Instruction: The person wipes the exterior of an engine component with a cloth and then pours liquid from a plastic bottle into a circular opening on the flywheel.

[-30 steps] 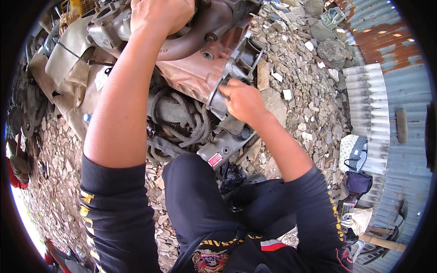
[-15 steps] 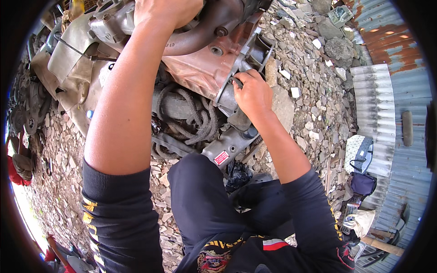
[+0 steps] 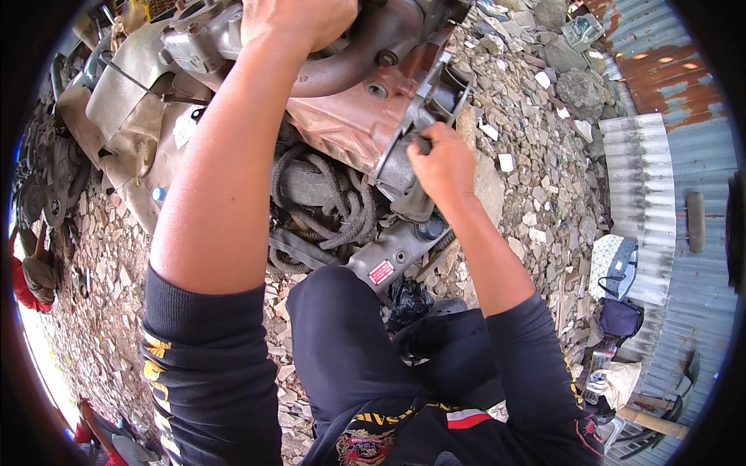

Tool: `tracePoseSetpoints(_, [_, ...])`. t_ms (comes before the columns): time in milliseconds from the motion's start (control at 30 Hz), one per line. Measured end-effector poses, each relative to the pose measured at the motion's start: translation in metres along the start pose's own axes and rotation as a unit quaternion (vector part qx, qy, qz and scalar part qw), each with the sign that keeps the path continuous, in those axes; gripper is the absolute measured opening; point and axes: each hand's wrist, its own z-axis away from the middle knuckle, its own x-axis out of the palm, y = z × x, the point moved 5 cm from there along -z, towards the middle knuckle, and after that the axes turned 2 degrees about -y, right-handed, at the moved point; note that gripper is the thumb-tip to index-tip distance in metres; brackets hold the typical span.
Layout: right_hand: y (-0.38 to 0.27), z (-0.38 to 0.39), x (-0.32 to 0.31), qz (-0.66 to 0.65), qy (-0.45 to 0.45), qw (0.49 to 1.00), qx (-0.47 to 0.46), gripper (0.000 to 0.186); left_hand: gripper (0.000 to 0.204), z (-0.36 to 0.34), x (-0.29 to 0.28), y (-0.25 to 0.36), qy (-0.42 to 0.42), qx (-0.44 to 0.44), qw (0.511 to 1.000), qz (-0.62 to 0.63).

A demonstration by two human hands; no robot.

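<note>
A large engine block (image 3: pixel 346 120) with a reddish-brown side lies in front of me, a thick dark curved pipe (image 3: pixel 350 66) running across its top. My left hand (image 3: pixel 299 22) rests at that pipe near the upper edge of the picture; its fingers are hidden or cut off. At the block's right end is a grey metal flange (image 3: pixel 400 147). Against it, my right hand (image 3: pixel 447 167) pinches a small dark piece (image 3: pixel 422 145), too covered to name. Just below hangs a flat grey piece (image 3: pixel 413 206), which I cannot identify.
Thick dark rope (image 3: pixel 342 202) lies coiled below the block, beside a grey metal cover (image 3: pixel 396 252) with a red label. Broken stones (image 3: pixel 528 163) cover the ground. Corrugated sheets (image 3: pixel 641 202) and bags (image 3: pixel 614 264) are at right; a beige sheet (image 3: pixel 128 109) is at left.
My right hand has shifted slightly right and down along the flange, the dark piece still pinched. The engine and my left arm appear a little further right in the picture.
</note>
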Motion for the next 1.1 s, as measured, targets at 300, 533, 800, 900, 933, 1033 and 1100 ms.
tracePoseSetpoints(300, [-0.022, 0.02, -0.004, -0.019, -0.148, 0.956, -0.253, 0.021, 0.041, -0.002, -0.001, -0.003, -0.018, -0.026, 0.999, 0.008])
tracePoseSetpoints(533, [-0.026, 0.026, 0.01, 0.034, -0.038, 0.958, -0.284, 0.018, 0.041, -0.001, -0.004, 0.003, -0.02, -0.019, 1.0, 0.001])
tracePoseSetpoints(800, [-0.005, 0.04, -0.022, -0.059, -0.059, 0.933, -0.35, 0.032, 0.05, -0.011, 0.023, -0.016, -0.029, -0.008, 0.996, -0.08])
tracePoseSetpoints(900, [0.001, -0.009, -0.065, -0.155, 0.15, 0.95, -0.224, 0.035, 0.05, -0.014, 0.02, -0.014, -0.054, -0.013, 0.994, -0.095])
tracePoseSetpoints(933, [0.007, -0.023, -0.064, -0.189, 0.186, 0.948, -0.176, 0.035, 0.05, -0.014, 0.02, -0.013, -0.053, -0.013, 0.994, -0.095])
tracePoseSetpoints(1033, [0.034, -0.035, -0.015, -0.201, 0.181, 0.959, -0.086, 0.037, 0.05, -0.017, 0.027, -0.001, -0.05, -0.002, 0.996, -0.079])
tracePoseSetpoints(1100, [0.018, 0.002, 0.019, -0.099, 0.191, 0.973, -0.087, 0.045, 0.048, -0.014, 0.027, -0.008, -0.043, -0.006, 0.996, -0.073])
